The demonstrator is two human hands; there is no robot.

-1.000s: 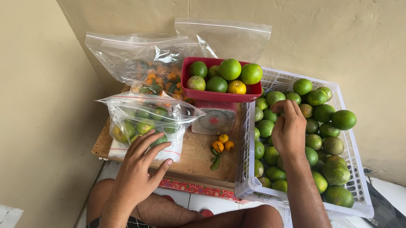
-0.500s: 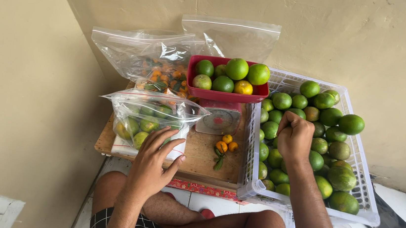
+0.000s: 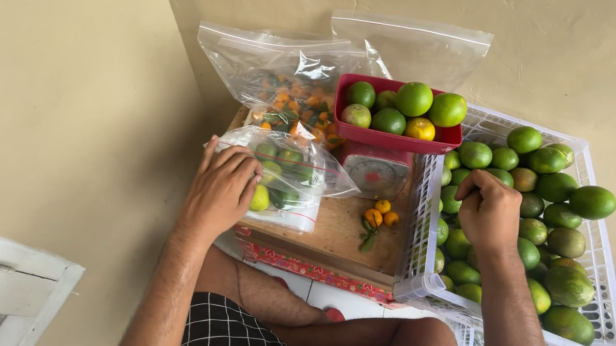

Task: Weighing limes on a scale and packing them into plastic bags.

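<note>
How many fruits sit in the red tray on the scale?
6 visible in the red plastic tray: five round green citrus fruits across the back and left, one small yellow fruit at front right. Others may lie hidden underneath.
</note>
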